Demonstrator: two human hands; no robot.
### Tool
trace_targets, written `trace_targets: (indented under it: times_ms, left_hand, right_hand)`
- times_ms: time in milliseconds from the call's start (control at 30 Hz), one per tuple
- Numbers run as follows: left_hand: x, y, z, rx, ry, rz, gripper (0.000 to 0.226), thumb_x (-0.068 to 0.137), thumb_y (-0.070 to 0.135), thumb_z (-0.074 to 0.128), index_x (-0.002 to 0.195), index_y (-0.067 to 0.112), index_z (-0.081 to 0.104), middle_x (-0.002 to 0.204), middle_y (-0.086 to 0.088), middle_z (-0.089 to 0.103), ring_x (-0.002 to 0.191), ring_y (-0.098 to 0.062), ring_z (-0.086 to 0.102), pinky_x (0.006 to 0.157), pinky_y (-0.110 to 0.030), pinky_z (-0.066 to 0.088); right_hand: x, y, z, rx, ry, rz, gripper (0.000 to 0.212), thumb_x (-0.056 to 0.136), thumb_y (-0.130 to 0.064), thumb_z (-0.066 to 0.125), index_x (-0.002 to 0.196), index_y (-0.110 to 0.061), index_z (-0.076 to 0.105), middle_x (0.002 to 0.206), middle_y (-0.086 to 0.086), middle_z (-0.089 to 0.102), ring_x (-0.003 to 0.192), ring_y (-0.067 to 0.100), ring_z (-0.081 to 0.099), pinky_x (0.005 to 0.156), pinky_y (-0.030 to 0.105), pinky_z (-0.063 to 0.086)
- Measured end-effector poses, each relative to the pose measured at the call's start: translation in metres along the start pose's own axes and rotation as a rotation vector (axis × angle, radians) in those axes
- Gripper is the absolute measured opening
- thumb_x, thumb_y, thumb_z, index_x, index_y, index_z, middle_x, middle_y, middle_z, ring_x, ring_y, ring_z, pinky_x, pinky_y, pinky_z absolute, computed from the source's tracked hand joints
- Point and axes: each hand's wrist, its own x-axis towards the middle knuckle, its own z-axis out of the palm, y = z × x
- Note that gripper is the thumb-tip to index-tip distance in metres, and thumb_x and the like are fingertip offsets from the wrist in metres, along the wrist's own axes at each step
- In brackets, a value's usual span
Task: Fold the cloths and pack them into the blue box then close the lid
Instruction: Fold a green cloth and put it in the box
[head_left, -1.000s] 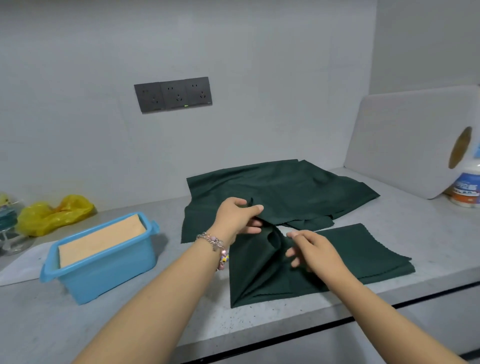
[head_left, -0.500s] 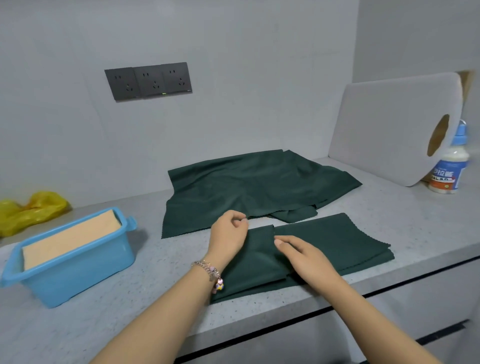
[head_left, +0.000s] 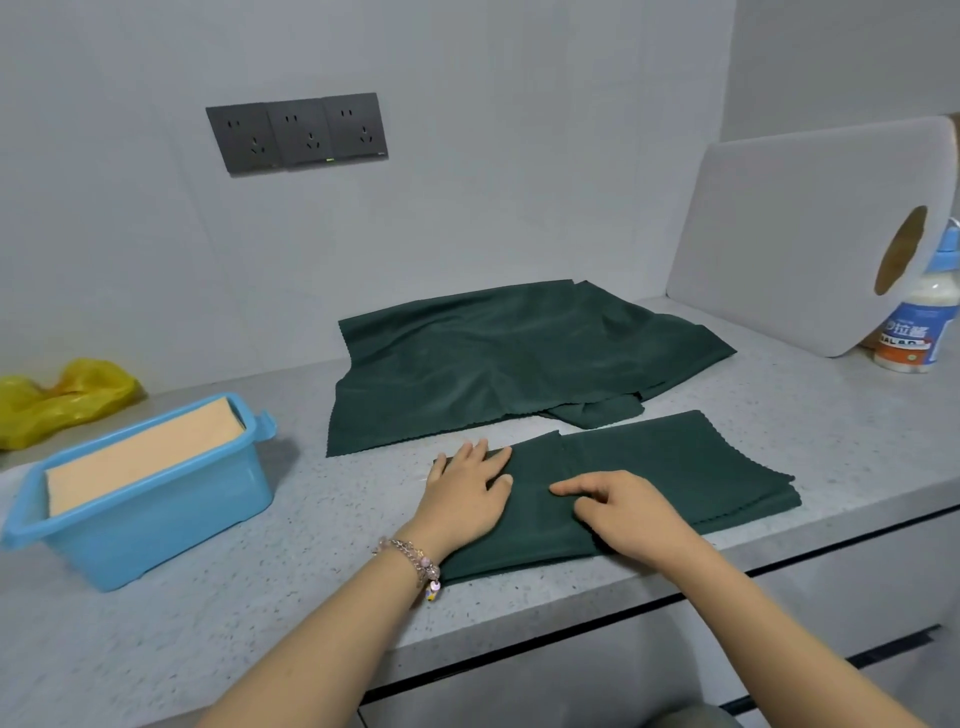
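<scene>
The step in hand looks like folding — one dark green cloth (head_left: 613, 493) lies at the near edge of the grey table (head_left: 260, 613), and both hands are on it. The left hand (head_left: 467, 493) lies flat on the left end of the cloth, fingers straight and spread a little, pressing the fold down. The right hand (head_left: 618, 506) rests near the middle of the cloth with its first finger pointing left and the other fingers curled under; I think it pinches a bit of the cloth, but the view is not clear enough to be sure.

This cloth is already folded at least once. It makes a long flat shape, with a fold line running across it near the left hand and zigzag-cut edges stacked at the right end.

Next, I would guess, the cloth needs one more fold to get small enough, and then a lift to the left into the blue box (head_left: 150, 525). The box sits well apart from the hands, at the left of the table. It is open and holds something flat and tan (head_left: 140, 457) that fills much of it. I see no lid in this view.

More dark green cloth (head_left: 509, 358) lies spread and wrinkled farther back, just beyond the near one — not yet folded. So the task seems to be at an early stage.
</scene>
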Motion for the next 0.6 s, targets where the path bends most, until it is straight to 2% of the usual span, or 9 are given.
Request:
trace_targets:
  times_ms: [33,100,200,267,300,367,433,533,600]
  left_hand:
    - [0.0,0.001,0.002,0.075,-0.014,0.007,0.049,0.1,0.04,0.023,0.149,0.035,0.018,0.159,0.001,0.006,0.146,-0.015,-0.001,0.116,-0.036,-0.007]
    - [0.0,0.0,0.006,0.159,-0.032,0.003,0.05,0.1,0.043,0.017,0.149,0.036,0.011,0.159,0.0,0.0,0.146,-0.016,-0.004,0.115,-0.037,-0.008]
    - [0.0,0.0,0.008,0.195,-0.057,-0.009,0.051,0.099,0.045,0.013,0.149,0.038,0.007,0.159,0.002,-0.002,0.146,-0.015,-0.005,0.115,-0.037,-0.008]
    - [0.0,0.001,0.006,0.196,-0.07,-0.01,0.051,0.1,0.046,0.014,0.149,0.038,0.008,0.16,0.002,0.001,0.146,-0.016,-0.003,0.116,-0.038,-0.007]
    - [0.0,0.002,0.006,0.202,-0.075,-0.009,0.051,0.1,0.046,0.015,0.149,0.038,0.009,0.159,0.002,0.003,0.146,-0.016,-0.001,0.116,-0.038,-0.006]
    - [-0.002,0.002,0.0,0.224,-0.044,-0.009,0.051,0.099,0.047,0.019,0.149,0.036,0.016,0.157,0.0,0.014,0.144,-0.018,0.009,0.116,-0.04,0.003]
    - [-0.006,0.003,-0.008,0.305,-0.008,-0.002,0.05,0.098,0.049,0.022,0.146,0.035,0.028,0.148,-0.001,0.03,0.136,-0.021,0.023,0.109,-0.041,0.017]
    - [-0.016,0.004,-0.027,0.362,0.023,0.0,0.043,0.097,0.046,0.029,0.13,0.032,0.053,0.126,-0.001,0.048,0.119,-0.024,0.04,0.096,-0.04,0.029]
    - [-0.026,0.0,-0.038,0.366,0.083,-0.003,0.036,0.096,0.039,0.035,0.104,0.025,0.067,0.107,-0.002,0.055,0.104,-0.026,0.051,0.082,-0.034,0.035]
  right_hand:
    - [-0.001,-0.001,-0.001,-0.026,0.006,-0.001,0.035,0.089,-0.015,0.048,0.115,-0.031,0.065,0.104,-0.012,0.069,0.075,-0.004,0.054,0.069,0.012,0.041]
    - [0.001,-0.003,0.0,-0.068,0.009,0.002,0.035,0.091,-0.014,0.045,0.116,-0.028,0.065,0.112,-0.01,0.067,0.079,0.001,0.056,0.07,0.014,0.041]
    - [0.003,-0.005,0.0,-0.036,0.009,0.03,0.032,0.094,-0.022,0.041,0.11,-0.024,0.068,0.093,-0.013,0.067,0.07,0.003,0.053,0.059,0.012,0.038]
    - [0.003,-0.01,-0.001,0.008,-0.008,0.07,0.04,0.093,-0.044,0.041,0.104,-0.017,0.069,0.075,-0.013,0.061,0.067,0.004,0.052,0.059,0.018,0.038]
    - [0.002,-0.011,-0.001,-0.014,-0.034,0.073,0.047,0.091,-0.054,0.042,0.104,-0.017,0.068,0.079,-0.012,0.062,0.075,0.006,0.057,0.064,0.021,0.04]
    - [-0.001,-0.016,0.003,-0.203,-0.065,0.032,0.048,0.084,-0.059,0.051,0.116,-0.024,0.061,0.108,-0.012,0.063,0.104,0.01,0.057,0.082,0.024,0.043]
    - [-0.003,-0.018,0.009,-0.393,-0.071,-0.007,0.051,0.085,-0.051,0.057,0.13,-0.028,0.05,0.128,-0.009,0.056,0.118,0.013,0.052,0.093,0.025,0.043]
    - [-0.007,-0.019,0.014,-0.455,-0.044,-0.021,0.042,0.09,-0.043,0.052,0.131,-0.037,0.046,0.129,-0.006,0.052,0.118,0.016,0.05,0.09,0.027,0.042]
    - [-0.009,-0.021,0.019,-0.486,-0.058,-0.057,0.038,0.093,-0.04,0.049,0.131,-0.041,0.045,0.125,-0.005,0.05,0.117,0.016,0.048,0.089,0.028,0.041]
